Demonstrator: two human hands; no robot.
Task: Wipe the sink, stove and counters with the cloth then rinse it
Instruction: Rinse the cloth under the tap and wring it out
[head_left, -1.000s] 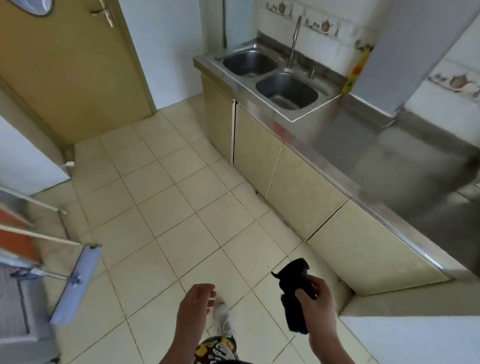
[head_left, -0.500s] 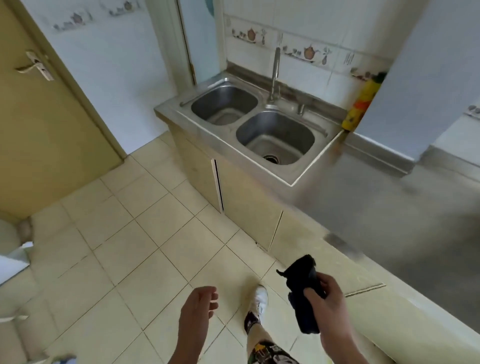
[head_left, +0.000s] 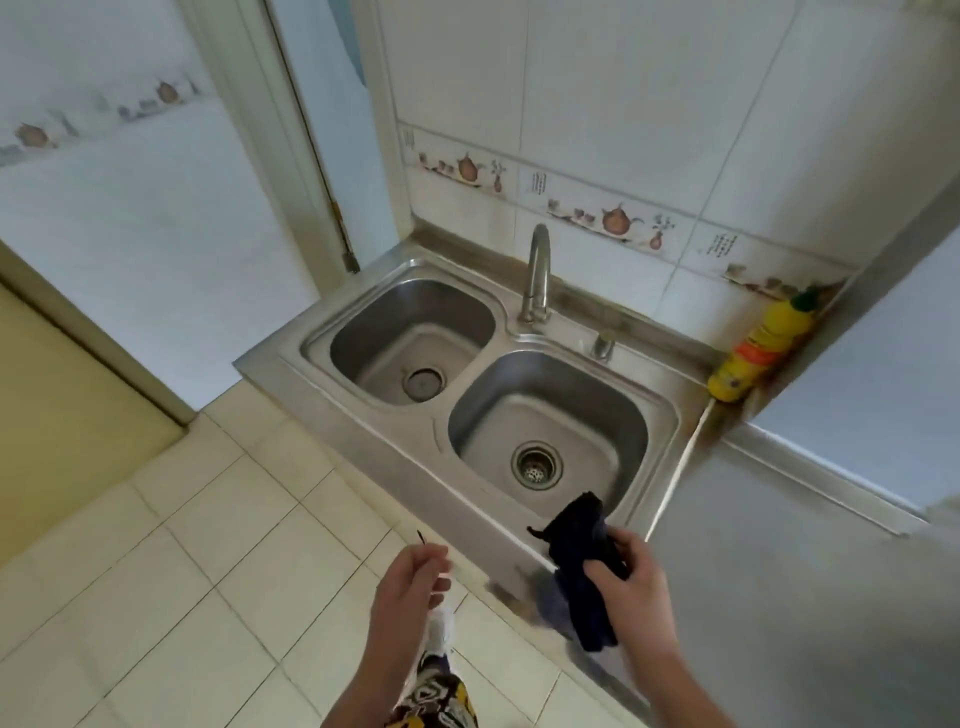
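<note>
Standing at the sink's front edge, I read the scene from my left across. My left hand (head_left: 410, 582) hangs over the floor tiles, short of the steel rim, fingers loosely curled; a thin dark thread seems to stick up from the fingertips, too fine for me to be sure of, and I grip nothing else with it. Ahead of it and further away lies the left basin (head_left: 410, 343), well apart from either hand. The tap (head_left: 537, 275) rises behind the ridge between the two bowls. Next comes the right basin (head_left: 550, 431), its drain straight ahead of my right hand.

My right hand (head_left: 631, 587) clasps the cloth (head_left: 584, 545), thumb and fingers wrapped round its middle. The cloth is bunched into a long dark roll whose axis runs roughly away from me: the upper end pokes over the front rim of the right basin, the lower end dangles down before the cabinet. So the sink (head_left: 363, 441) lies forward and slightly left of the cloth, just beside it, and the right hand is clearly the nearer one. I judge a short push forward and down would bring the cloth into that bowl. Further right, a yellow bottle (head_left: 753, 358) stands in the back corner, and the counter (head_left: 779, 571) stretches off beside my right wrist.
</note>
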